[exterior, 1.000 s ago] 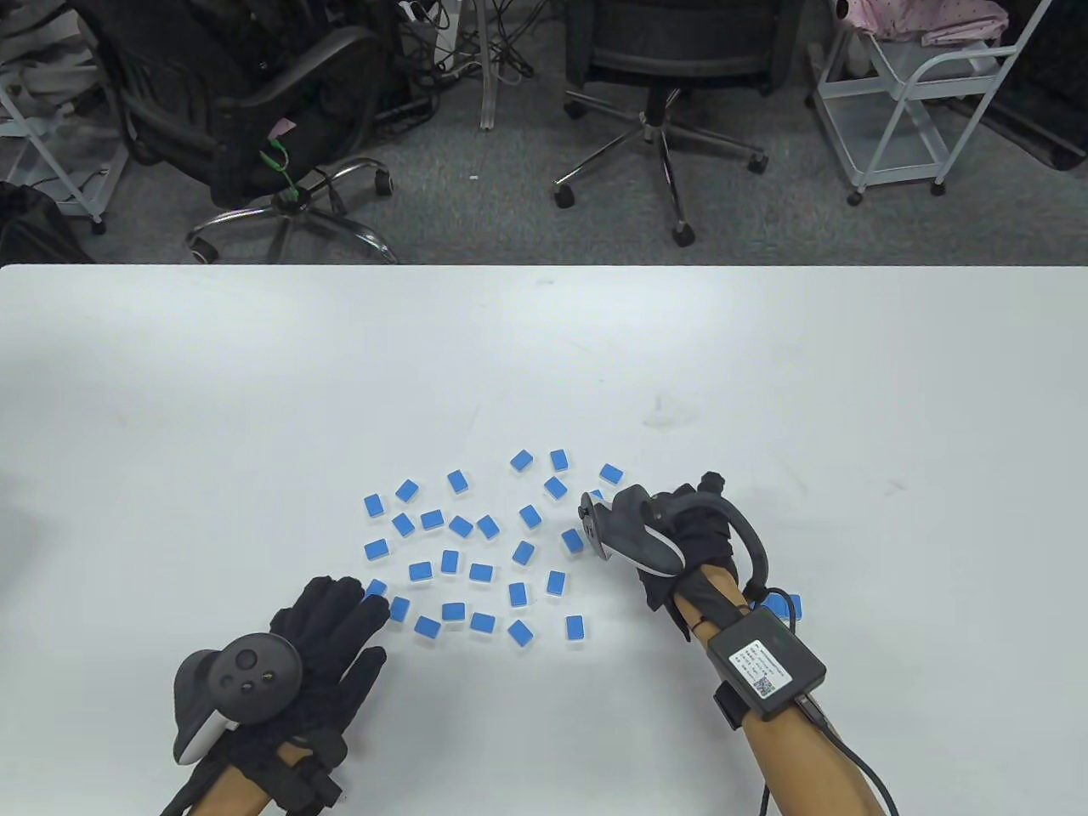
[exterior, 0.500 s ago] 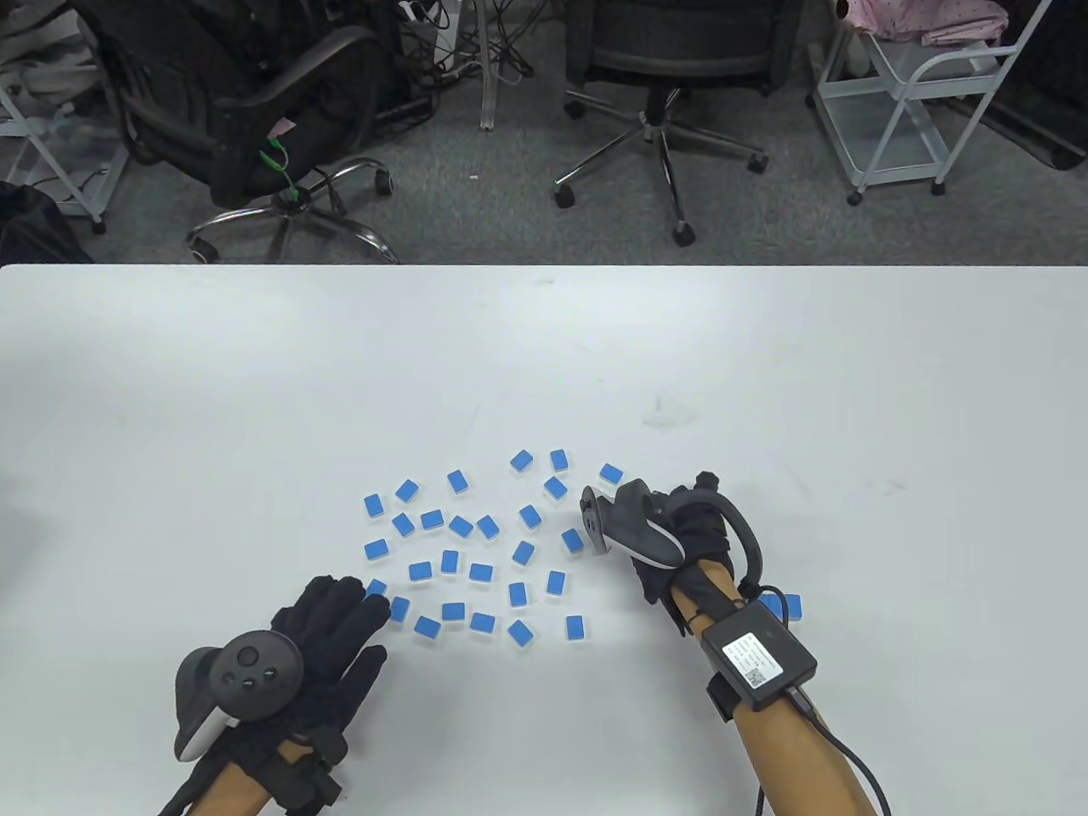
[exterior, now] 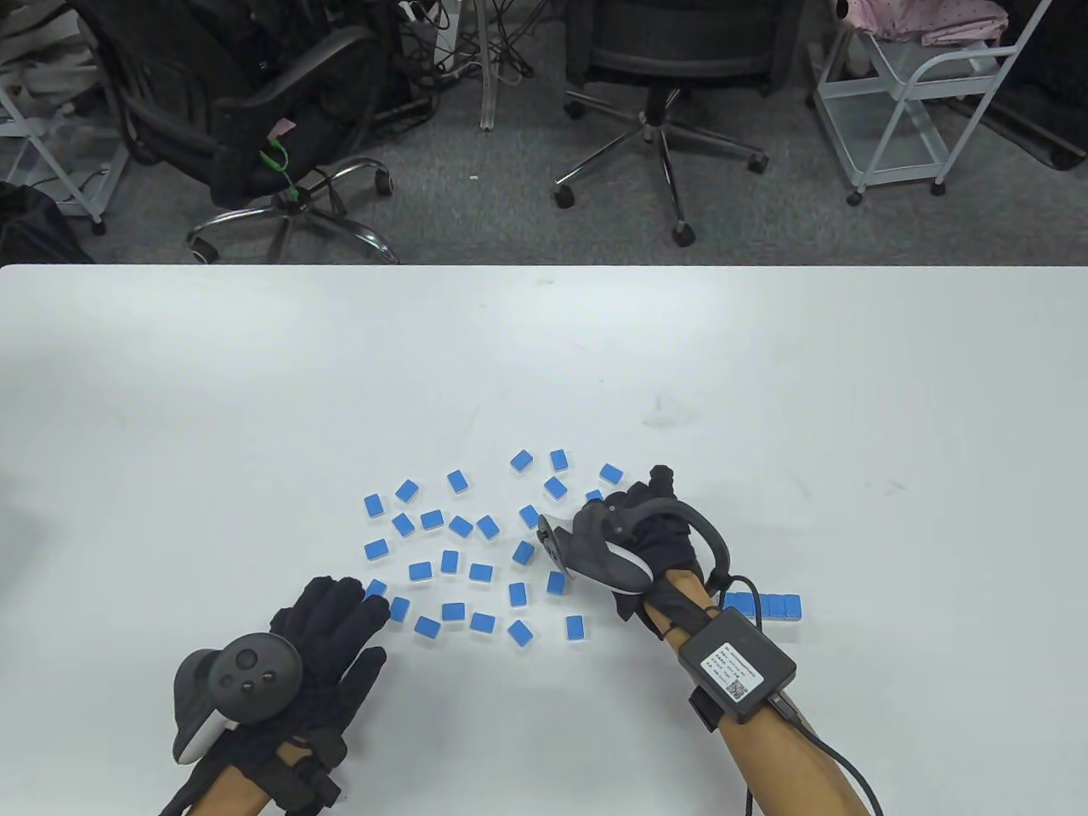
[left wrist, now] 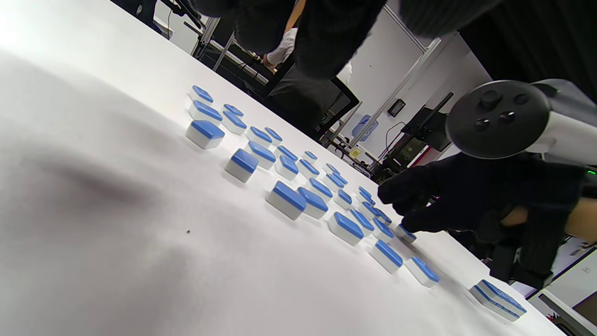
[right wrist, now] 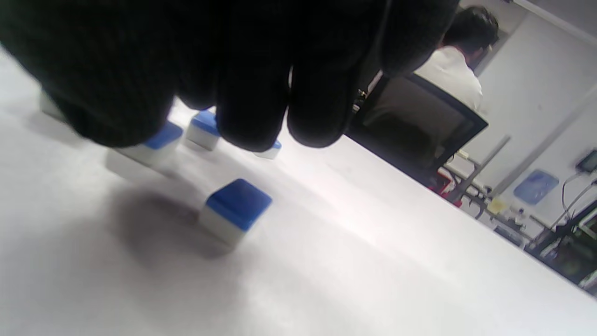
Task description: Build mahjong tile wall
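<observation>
Over on the left we have our left hand (exterior: 327, 633) lying flat on the white table (exterior: 255, 408), fingers straight and spread, gripping nothing, its fingertips (exterior: 367, 605) right at the near-left edge of the scattered tiles (exterior: 463, 552) and just touching the closest one. Moving across, those blue-backed tiles lie face down, loose and unaligned, in a wide patch in the middle of the table. Next we reach our right hand (exterior: 650, 531), poised above the right side of the scatter with its fingers curled downward; from the right wrist view the fingers (right wrist: 252, 116) hang bunched above a lone tile (right wrist: 235, 210), and we cannot tell whether they have hold of anything. Furthest right, just beyond that forearm, we see a short row of tiles (exterior: 765, 605) set side by side and touching, partly hidden by the wrist cable.
</observation>
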